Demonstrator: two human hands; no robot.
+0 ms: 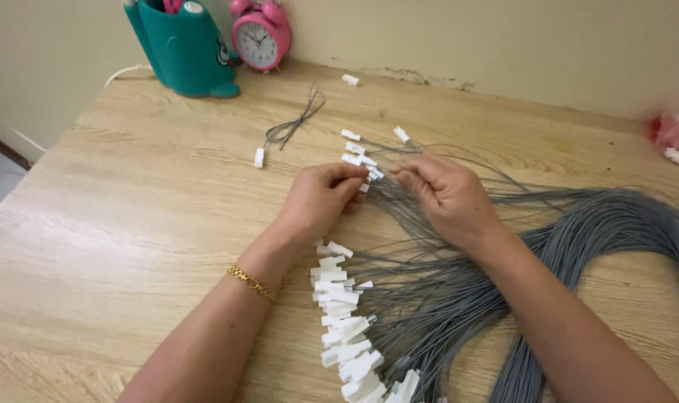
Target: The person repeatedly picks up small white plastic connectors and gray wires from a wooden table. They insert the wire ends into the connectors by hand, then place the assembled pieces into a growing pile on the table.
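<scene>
I see both hands, left (321, 198) and right (444, 195), fingers pinching grey wires (459, 298) with white plugs (347, 328); clock (260, 33) and teal holder (179, 48) sit well behind, loose plug (260, 157) nearby

Both hands work over the wooden counter (130, 194). The left hand (321, 198) pinches a small white connector (374, 175) in its grip, while the right hand (444, 195) grips thin grey wires (578, 231). More white connectors (347, 328) lie in a row below.

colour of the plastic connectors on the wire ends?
White. The small plastic connectors on the thin grey wires show best in the head view, lower centre.
</scene>
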